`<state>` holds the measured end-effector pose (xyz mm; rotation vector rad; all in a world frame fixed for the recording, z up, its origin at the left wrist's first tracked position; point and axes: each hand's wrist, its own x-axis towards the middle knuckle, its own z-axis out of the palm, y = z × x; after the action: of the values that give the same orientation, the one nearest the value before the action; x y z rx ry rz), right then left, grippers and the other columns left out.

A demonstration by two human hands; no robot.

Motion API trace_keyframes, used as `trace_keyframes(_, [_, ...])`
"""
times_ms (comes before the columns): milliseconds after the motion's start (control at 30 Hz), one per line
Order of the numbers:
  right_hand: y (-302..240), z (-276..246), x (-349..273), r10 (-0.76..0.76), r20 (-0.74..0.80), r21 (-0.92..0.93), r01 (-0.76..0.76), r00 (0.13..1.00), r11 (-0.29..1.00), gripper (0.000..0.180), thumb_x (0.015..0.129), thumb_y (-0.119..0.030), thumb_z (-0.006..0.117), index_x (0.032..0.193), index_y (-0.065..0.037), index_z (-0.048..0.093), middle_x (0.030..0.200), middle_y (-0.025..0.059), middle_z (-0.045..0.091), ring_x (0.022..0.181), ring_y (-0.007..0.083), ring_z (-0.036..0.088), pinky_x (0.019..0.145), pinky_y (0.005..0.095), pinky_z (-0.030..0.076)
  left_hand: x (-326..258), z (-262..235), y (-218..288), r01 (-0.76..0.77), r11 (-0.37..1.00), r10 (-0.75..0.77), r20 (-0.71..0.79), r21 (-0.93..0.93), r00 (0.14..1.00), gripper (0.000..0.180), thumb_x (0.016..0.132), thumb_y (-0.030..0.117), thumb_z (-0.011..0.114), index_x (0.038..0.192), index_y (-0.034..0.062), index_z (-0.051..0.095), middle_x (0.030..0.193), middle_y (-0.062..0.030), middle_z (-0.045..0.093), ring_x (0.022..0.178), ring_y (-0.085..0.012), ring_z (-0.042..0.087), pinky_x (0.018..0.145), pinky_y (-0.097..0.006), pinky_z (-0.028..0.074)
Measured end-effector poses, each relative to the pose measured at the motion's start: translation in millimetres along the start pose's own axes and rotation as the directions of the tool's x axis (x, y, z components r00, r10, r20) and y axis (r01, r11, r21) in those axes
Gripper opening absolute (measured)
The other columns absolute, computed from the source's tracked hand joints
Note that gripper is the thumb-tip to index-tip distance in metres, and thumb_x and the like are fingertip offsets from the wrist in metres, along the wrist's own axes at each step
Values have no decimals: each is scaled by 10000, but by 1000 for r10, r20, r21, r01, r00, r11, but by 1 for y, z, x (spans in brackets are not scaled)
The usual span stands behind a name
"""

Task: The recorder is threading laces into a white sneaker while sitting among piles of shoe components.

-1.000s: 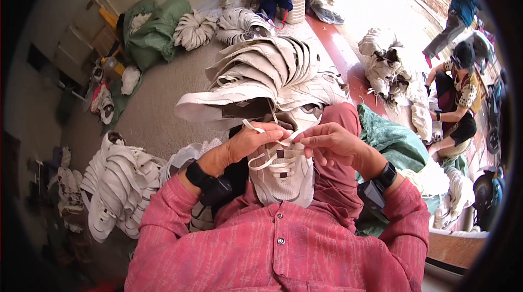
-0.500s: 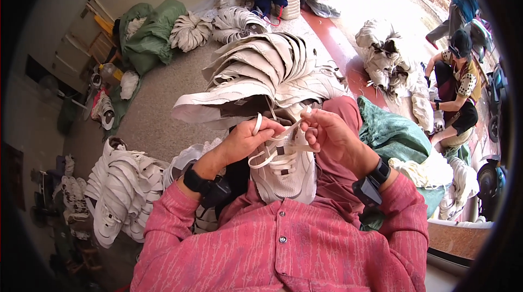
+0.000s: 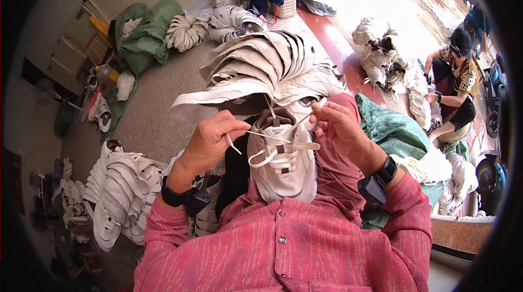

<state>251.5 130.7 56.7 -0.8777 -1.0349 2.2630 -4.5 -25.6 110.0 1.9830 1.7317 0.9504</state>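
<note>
A white shoe upper (image 3: 286, 183) with dark tabs rests on my lap, its collar pointing away from me. A white shoelace (image 3: 267, 135) is threaded partway through its eyelets, with loose loops over the tongue. My left hand (image 3: 210, 139), beside the upper's left edge, pinches one stretch of lace, drawn taut toward the eyelets; a free tail hangs below the fingers. At the right of the collar my right hand (image 3: 344, 133) pinches another stretch of lace between thumb and forefinger, its tip sticking up. A stack of nested shoe uppers (image 3: 256, 66) lies just beyond.
More uppers (image 3: 122, 194) are heaped on the left. A green sack (image 3: 395, 128) sits by my right leg, with pale laces (image 3: 425, 166) on it. Another green sack (image 3: 147, 36) stands at the far left. A crouching person (image 3: 455, 79) works at the right among piled uppers.
My hands have moved apart, the left one outward to the left and the right one slightly right, stretching the lace between left hand and upper. The shoe's collar has come into view.
</note>
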Motion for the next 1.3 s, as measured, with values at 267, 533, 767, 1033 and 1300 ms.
trace_keyframes(267, [10,-12,0,-39,-19,3,39,999,999,135,934,-182,630,933,-61,570,809,24,621,620,88,583,515,214,439,-3,-13,12,-176,925,109,210,337,972,529,738,155,745,1244,103,598,1176,-118,589,1159,-336,506,997,-431,380])
trace_keyframes(533, [1,7,11,-172,11,-125,173,985,977,152,921,-204,655,908,-55,629,827,16,657,651,79,601,542,202,458,33,46,22,-374,895,332,199,242,922,199,762,138,719,937,60,664,958,-85,583,913,-265,556,781,-375,455])
trace_keyframes(767, [11,-3,13,-226,60,-131,232,972,964,179,927,-223,650,912,-45,634,889,44,694,681,78,627,549,196,464,37,80,13,-219,948,175,199,231,964,153,764,156,709,841,53,626,888,-86,536,884,-279,536,794,-392,431])
trace_keyframes(1033, [12,5,-6,-335,74,-80,341,939,937,178,941,-202,627,913,-26,629,828,69,695,668,101,652,547,184,456,42,62,8,-106,939,26,242,326,970,238,776,276,739,740,58,651,825,-54,572,862,-247,521,795,-372,388])
trace_keyframes(1300, [14,-14,-3,-206,-70,62,210,976,976,173,928,-199,646,878,-38,607,877,89,692,705,120,671,541,188,452,24,1,-5,440,897,-386,390,-54,836,308,930,272,630,721,46,618,722,12,540,708,-100,499,674,-265,404])
